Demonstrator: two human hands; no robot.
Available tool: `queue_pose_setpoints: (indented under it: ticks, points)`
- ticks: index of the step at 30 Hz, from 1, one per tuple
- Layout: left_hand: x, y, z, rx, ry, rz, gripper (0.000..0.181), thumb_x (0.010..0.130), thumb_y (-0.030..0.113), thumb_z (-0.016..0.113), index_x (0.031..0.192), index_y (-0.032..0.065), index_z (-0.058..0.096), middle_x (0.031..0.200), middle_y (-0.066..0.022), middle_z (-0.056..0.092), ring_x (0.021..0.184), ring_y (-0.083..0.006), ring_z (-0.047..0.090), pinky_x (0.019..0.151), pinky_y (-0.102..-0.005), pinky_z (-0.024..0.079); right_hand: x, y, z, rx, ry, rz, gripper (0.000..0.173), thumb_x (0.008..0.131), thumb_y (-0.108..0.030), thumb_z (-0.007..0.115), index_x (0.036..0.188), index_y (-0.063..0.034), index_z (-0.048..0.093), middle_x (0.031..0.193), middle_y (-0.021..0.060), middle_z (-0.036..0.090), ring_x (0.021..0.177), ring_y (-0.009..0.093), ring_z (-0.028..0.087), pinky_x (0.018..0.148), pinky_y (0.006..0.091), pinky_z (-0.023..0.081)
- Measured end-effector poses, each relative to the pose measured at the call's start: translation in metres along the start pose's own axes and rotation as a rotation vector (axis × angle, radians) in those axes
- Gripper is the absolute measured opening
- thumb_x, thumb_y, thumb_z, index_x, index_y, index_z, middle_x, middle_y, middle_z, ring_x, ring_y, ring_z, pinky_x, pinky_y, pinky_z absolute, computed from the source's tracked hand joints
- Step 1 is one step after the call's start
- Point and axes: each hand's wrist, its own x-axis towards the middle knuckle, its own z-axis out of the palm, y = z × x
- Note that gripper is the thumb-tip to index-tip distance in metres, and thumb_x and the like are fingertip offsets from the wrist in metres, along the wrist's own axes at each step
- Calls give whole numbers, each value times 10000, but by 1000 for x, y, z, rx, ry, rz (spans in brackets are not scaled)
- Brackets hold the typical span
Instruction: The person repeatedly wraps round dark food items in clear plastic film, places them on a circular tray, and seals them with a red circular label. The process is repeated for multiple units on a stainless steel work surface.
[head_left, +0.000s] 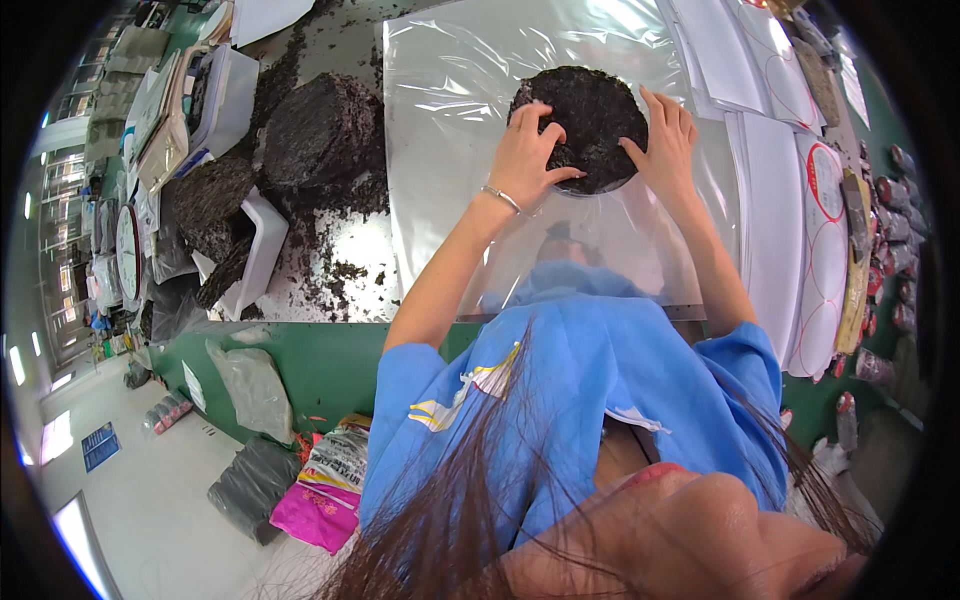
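A round, flat cake of dark dried laver (592, 124) lies on a clear plastic sheet (442, 187) in front of me. The fingertips of my left hand (529, 154) rest on the cake's left side, thumb and fingers apart. At the right rim is my right hand (664, 142), its thumb touching the cake and its other fingers spread beyond the edge. Neither hand visibly closes around the cake. A bracelet (501, 198) circles my left wrist.
To the left, a stack of similar dark cakes (322, 131) stands among loose crumbs on the metal tabletop (360, 247). A white plastic tub (262, 247) is tipped beside it. Paper sheets with red circles (825, 247) are piled at right. Below the table edge lie plastic bags (251, 382).
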Motion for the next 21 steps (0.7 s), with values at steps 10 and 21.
queue_pose_setpoints:
  ticks: [10, 21]
  points:
    - [34, 11, 15, 197, -416, -112, 571, 621, 357, 934, 990, 89, 591, 1468, -270, 372, 1347, -474, 372, 1091, -505, 412, 33, -3, 23, -366, -739, -301, 590, 647, -95, 853, 1147, 92, 604, 1267, 181, 507, 1136, 311, 565, 911, 358, 569]
    - [-4, 16, -21, 416, -516, -79, 430, 944, 445, 606, 869, 59, 781, 1075, -123, 696, 1212, -313, 578, 1071, -452, 423, 22, 7, 31, -270, -599, -317, 523, 639, -64, 856, 1083, 73, 616, 1256, 165, 496, 1156, 315, 548, 885, 378, 578]
